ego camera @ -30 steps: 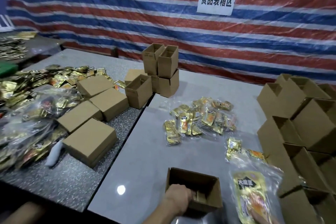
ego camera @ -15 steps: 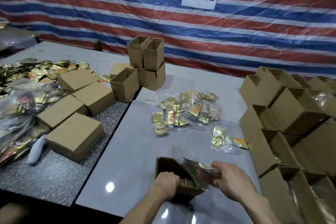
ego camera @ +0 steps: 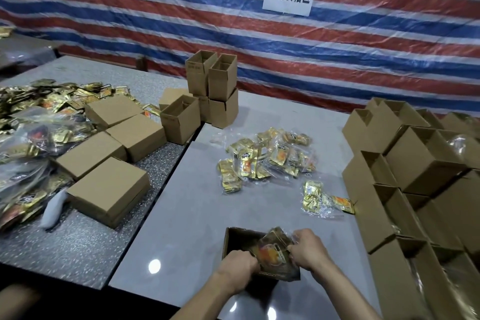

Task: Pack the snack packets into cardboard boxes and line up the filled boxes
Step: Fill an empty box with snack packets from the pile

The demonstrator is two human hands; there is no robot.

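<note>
An open cardboard box [ego camera: 235, 240] stands on the grey table near its front edge. My left hand [ego camera: 237, 266] grips the box's near rim. My right hand [ego camera: 307, 248] holds a clear bag of gold snack packets [ego camera: 272, 251], which sits partly inside the box's mouth. More gold snack packets in clear wrap [ego camera: 270, 156] lie in the middle of the table, and a smaller bunch [ego camera: 322, 199] lies to their right.
Open boxes [ego camera: 420, 163] are piled along the right side. Closed boxes [ego camera: 109, 189] and heaps of gold packets [ego camera: 39, 122] cover the speckled table on the left. A stack of open boxes [ego camera: 211, 88] stands at the back by the striped tarp wall.
My right hand has come in from the lower right with the bag of packets and lowered it into the open box. My left hand has stayed on the box's rim.
</note>
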